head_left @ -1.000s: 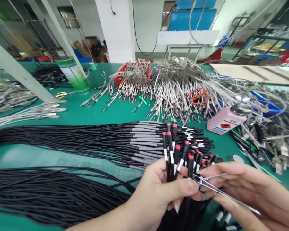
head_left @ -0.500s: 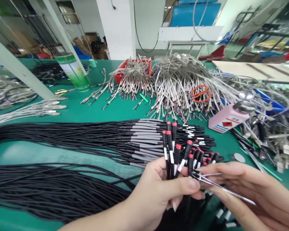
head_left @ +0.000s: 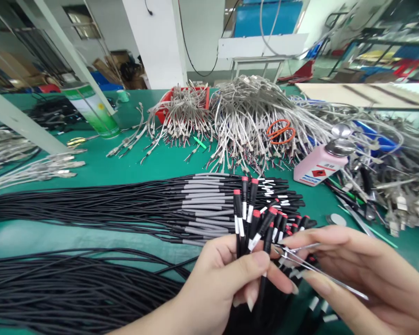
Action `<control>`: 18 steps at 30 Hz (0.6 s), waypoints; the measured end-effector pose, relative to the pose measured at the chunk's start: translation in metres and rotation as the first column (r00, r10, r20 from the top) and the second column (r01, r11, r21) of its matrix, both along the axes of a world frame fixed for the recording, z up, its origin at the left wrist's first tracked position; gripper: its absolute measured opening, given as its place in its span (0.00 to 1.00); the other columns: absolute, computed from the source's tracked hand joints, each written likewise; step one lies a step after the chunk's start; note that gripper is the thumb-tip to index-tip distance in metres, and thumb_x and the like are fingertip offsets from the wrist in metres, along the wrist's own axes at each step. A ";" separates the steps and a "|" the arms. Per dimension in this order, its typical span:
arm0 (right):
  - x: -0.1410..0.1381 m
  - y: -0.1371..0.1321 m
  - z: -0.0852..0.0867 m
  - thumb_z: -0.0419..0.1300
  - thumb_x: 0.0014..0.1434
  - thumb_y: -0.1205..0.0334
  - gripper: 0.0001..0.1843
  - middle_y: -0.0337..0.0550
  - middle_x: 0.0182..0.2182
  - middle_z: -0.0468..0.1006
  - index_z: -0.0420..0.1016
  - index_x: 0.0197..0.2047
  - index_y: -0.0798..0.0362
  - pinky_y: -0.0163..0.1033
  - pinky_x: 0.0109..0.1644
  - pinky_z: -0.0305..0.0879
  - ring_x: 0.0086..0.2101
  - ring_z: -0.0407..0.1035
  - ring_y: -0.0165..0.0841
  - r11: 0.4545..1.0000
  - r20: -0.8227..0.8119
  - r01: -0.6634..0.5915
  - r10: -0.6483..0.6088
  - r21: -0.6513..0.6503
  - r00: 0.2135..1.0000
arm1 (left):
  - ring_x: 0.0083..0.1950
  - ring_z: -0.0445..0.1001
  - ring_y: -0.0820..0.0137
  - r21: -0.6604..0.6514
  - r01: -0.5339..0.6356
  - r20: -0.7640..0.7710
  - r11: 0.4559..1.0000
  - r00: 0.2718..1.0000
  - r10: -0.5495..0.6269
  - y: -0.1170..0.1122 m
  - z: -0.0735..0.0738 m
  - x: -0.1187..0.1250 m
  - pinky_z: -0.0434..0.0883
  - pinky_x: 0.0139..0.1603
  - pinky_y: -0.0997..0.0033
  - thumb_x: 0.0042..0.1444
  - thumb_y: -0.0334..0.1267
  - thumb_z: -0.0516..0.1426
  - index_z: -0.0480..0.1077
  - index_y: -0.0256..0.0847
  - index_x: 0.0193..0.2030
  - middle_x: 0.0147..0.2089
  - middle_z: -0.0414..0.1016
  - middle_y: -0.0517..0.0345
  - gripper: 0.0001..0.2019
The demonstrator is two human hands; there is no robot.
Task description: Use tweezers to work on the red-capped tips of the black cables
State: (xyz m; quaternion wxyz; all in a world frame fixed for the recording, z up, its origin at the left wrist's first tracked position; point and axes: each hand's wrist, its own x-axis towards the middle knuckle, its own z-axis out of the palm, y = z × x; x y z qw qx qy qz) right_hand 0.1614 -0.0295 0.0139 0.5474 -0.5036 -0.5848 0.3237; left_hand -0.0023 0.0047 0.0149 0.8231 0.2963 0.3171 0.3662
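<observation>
My left hand (head_left: 230,274) is closed around a bunch of black cables (head_left: 252,232) with red-tipped connector ends and white sleeves, pointing upward. Its thumb presses on one connector (head_left: 268,237) at the right of the bunch. Between the fingertips of my right hand (head_left: 345,265) is a slim shiny metal tool (head_left: 321,270) with two thin, spread arms, looking like small nippers. The tool's short tip lies close beside that connector; whether it touches is unclear. More red-ended connectors (head_left: 293,225) show behind the hands, partly hidden.
Black cables with grey sleeves (head_left: 206,200) lie across the green table (head_left: 125,160), more black cables (head_left: 73,288) nearer me. Behind are piled grey cables (head_left: 251,111), a red bin (head_left: 165,104), orange-handled scissors (head_left: 281,131), a pink pump bottle (head_left: 317,165) and a green-white can (head_left: 94,111).
The view has shifted a little, so the background sits further left. The metal tool's tip has moved slightly away from the held connector, which now shows below my left thumb too.
</observation>
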 end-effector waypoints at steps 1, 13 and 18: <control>0.000 0.000 0.000 0.62 0.63 0.52 0.13 0.35 0.38 0.81 0.71 0.51 0.36 0.32 0.43 0.80 0.34 0.78 0.33 1.000 -0.003 -0.007 0.007 -0.003 1.000 | 0.18 0.56 0.82 0.003 0.004 0.003 1.000 1.000 -0.004 0.000 0.000 0.000 0.46 0.19 0.76 0.58 0.39 0.62 0.74 0.34 0.30 0.28 0.80 0.51 0.11; 0.015 0.003 -0.007 0.64 0.61 0.55 0.15 0.34 0.39 0.84 0.72 0.52 0.37 0.29 0.43 0.79 0.36 0.81 0.33 0.997 0.042 -0.074 0.073 0.023 0.996 | 0.18 0.53 0.80 0.051 0.061 0.047 0.997 0.997 -0.064 0.001 -0.001 -0.002 0.45 0.19 0.75 0.62 0.40 0.58 0.71 0.35 0.31 0.29 0.82 0.48 0.11; 0.018 0.004 -0.007 0.63 0.62 0.58 0.15 0.35 0.40 0.84 0.72 0.53 0.39 0.27 0.41 0.79 0.34 0.81 0.31 0.987 0.136 -0.150 0.140 0.064 0.981 | 0.18 0.52 0.80 0.043 0.056 0.031 0.998 0.998 -0.057 0.000 0.000 -0.002 0.44 0.19 0.74 0.61 0.39 0.58 0.70 0.35 0.30 0.27 0.81 0.49 0.11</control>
